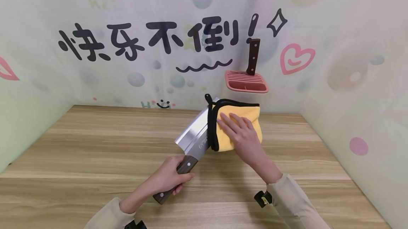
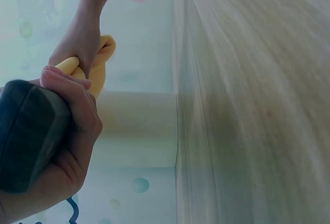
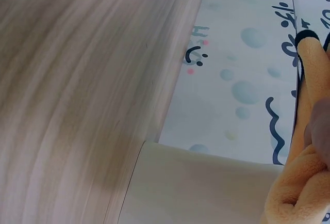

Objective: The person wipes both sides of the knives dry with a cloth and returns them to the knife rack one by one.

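Observation:
My left hand (image 1: 167, 176) grips the dark wooden handle of a cleaver (image 1: 193, 137). Its broad steel blade points up and away to the right, raised over the table. A yellow cloth (image 1: 234, 109) with black edging is folded over the far part of the blade and hides it. With fingers spread across the cloth's upper face, my right hand (image 1: 243, 140) holds it against the blade. In the right wrist view the cloth (image 3: 295, 193) bunches around the blade's thin edge. The handle's butt (image 2: 33, 136) fills the near left of the left wrist view.
Behind the cloth, at the back of the wood-grain table (image 1: 111, 144), stands a pale knife block with a pink slotted top (image 1: 247, 86). Another knife's brown handle (image 1: 253, 57) sticks up from it. Printed wall sheets (image 1: 191, 80) border the table at the back and sides.

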Demonstrator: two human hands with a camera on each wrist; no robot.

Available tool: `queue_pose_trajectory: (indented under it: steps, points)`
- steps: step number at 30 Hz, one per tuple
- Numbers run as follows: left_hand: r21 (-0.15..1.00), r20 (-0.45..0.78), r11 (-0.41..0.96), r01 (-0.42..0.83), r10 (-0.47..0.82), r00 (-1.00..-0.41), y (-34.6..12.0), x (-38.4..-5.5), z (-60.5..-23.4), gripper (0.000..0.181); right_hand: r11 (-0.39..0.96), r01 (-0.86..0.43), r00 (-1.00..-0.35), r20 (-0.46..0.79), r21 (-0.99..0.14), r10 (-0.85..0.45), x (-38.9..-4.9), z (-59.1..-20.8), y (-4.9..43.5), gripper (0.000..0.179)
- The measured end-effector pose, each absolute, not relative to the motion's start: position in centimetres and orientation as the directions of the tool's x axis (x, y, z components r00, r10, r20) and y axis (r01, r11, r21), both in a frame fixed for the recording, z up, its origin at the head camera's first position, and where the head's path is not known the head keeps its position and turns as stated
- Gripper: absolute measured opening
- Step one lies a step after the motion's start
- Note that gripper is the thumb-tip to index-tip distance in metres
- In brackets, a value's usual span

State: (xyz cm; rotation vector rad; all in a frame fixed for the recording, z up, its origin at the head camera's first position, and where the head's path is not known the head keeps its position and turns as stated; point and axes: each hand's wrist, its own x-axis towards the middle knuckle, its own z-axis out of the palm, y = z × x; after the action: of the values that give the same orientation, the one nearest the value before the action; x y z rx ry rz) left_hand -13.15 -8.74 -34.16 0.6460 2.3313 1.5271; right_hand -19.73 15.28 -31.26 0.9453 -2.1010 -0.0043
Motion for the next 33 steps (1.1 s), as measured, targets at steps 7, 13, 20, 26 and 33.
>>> queue_pose_trajectory:
  steps: [7, 13, 20, 26, 33]
  points:
    - [0.916, 0.027, 0.326, 0.233, 0.530, -0.848, -8.7, -13.1, -34.3, 0.013, 0.760, -0.582, -0.435, 0.679, 0.290, -0.592, -19.7, -31.1, 15.3, 0.047]
    - [0.917, 0.021, 0.326, 0.231, 0.539, -0.842, -8.7, -13.1, -34.4, 0.014, 0.777, -0.553, -0.471, 0.657, 0.299, -0.588, -19.4, -30.9, 15.1, 0.043]
    - [0.927, 0.024, 0.300, 0.226, 0.553, -0.833, -8.5, -13.1, -34.7, 0.014, 0.768, -0.557, -0.471, 0.643, 0.315, -0.605, -19.1, -30.9, 14.4, 0.044]
    - [0.929, 0.017, 0.299, 0.218, 0.553, -0.833, -8.5, -13.2, -34.9, 0.015, 0.733, -0.579, -0.427, 0.633, 0.357, -0.646, -18.8, -31.1, 13.6, 0.047]
    - [0.926, 0.022, 0.301, 0.227, 0.557, -0.830, -8.5, -13.2, -34.8, 0.015, 0.692, -0.609, -0.393, 0.610, 0.388, -0.688, -18.3, -31.2, 12.8, 0.049]
